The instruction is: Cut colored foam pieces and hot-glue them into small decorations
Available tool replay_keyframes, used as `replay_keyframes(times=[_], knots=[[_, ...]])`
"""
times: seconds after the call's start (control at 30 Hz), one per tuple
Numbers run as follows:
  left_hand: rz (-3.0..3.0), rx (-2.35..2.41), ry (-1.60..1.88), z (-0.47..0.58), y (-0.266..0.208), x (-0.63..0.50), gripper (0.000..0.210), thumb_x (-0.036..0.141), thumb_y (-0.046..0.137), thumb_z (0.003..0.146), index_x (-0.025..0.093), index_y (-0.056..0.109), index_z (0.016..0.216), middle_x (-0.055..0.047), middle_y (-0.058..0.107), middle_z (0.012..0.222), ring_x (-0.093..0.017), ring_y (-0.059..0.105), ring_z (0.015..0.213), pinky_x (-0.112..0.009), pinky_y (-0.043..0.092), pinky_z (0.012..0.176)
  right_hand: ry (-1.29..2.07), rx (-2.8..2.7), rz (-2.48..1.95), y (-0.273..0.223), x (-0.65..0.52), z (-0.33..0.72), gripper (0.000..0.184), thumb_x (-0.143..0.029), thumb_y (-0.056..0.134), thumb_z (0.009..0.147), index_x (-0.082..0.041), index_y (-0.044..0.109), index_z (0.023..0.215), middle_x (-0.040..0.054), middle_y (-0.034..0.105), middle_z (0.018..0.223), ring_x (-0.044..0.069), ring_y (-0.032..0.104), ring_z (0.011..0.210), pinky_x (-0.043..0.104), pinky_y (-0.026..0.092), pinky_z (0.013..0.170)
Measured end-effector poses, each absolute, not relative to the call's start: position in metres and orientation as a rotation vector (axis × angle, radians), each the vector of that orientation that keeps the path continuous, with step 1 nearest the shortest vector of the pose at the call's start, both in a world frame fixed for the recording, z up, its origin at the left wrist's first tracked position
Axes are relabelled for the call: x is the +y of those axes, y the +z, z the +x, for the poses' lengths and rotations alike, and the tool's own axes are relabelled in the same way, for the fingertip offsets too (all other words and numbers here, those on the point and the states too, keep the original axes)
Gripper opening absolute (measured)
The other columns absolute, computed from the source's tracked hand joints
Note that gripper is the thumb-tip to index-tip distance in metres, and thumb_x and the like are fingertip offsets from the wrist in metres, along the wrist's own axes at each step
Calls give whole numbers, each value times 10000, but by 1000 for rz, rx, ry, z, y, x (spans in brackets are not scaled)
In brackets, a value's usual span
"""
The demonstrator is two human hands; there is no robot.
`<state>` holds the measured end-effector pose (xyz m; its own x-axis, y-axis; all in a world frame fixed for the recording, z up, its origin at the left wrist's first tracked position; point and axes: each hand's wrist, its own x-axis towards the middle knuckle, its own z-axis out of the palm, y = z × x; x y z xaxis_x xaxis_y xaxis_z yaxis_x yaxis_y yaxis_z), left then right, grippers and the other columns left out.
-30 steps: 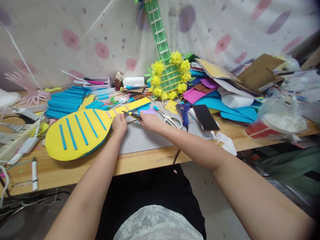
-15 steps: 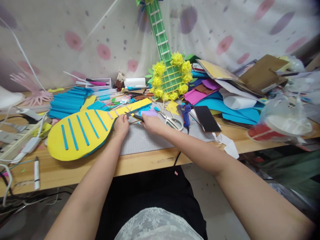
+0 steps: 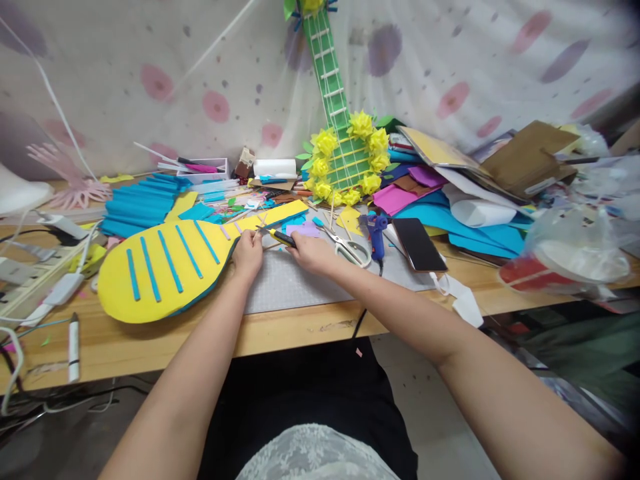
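My right hand (image 3: 311, 253) is closed around a black-and-yellow utility knife (image 3: 281, 237), its blade pointing left. Across from it, my left hand (image 3: 248, 253) pinches a thin wooden stick (image 3: 271, 247), and the blade lies close to the fingertips; whether it touches the stick I cannot tell. Beside the left hand rests a yellow lute-shaped cutout (image 3: 115, 273) with a blue edge. Slanted blue strips (image 3: 171, 261) cross its body, and small pink strips mark its neck. Under both hands is a grey cutting mat (image 3: 280, 290).
Scissors (image 3: 353, 250), a blue glue gun (image 3: 377, 237) and a phone (image 3: 419, 245) lie to the right. A green paper instrument with yellow flowers (image 3: 345, 167) leans at the back. Coloured paper (image 3: 465, 220), a red bucket (image 3: 525, 272) and a marker (image 3: 73, 350) surround the work.
The whole view has shifted slightly, so everything sits a little further right and lower. Both hands keep their grips, and the knife stays near the left fingertips.
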<state>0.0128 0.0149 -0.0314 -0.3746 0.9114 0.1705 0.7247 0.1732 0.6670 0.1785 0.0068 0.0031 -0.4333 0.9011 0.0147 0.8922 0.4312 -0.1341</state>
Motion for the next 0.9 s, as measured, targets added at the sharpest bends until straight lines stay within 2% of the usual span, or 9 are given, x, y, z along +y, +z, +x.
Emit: replay_keyframes(times=[0.23, 0.43, 0.6, 0.9], knots=[[1575, 2188, 939, 14, -28, 13, 239, 342, 344, 881, 225, 544, 941, -64, 649, 967, -215, 581, 909, -290, 361, 700, 160, -2614, -1637, 4, 7, 173, 367, -399, 324, 906, -167, 431, 1169, 120, 618, 1103, 252, 601, 951, 348, 441, 772], [1590, 2220, 906, 14, -29, 13, 262, 329, 292, 899, 226, 532, 914, -66, 643, 979, -223, 580, 922, -298, 359, 706, 130, -2611, -1652, 2, 8, 176, 361, -404, 308, 910, -177, 416, 1169, 121, 610, 1122, 252, 603, 949, 358, 447, 753], [1606, 2238, 894, 15, -30, 14, 207, 319, 334, 887, 226, 516, 923, -68, 643, 970, -218, 583, 915, -294, 360, 700, 80, -2589, -1663, 2, 3, 176, 338, -390, 319, 908, -174, 430, 1143, 107, 635, 1068, 258, 616, 913, 348, 455, 726], [1672, 2274, 819, 15, -31, 15, 216, 296, 332, 882, 218, 522, 947, -92, 643, 958, -232, 588, 906, -308, 366, 695, 132, -2618, -1629, 9, 9, 155, 319, -329, 294, 919, -139, 440, 1131, 141, 658, 980, 245, 635, 885, 326, 463, 711]])
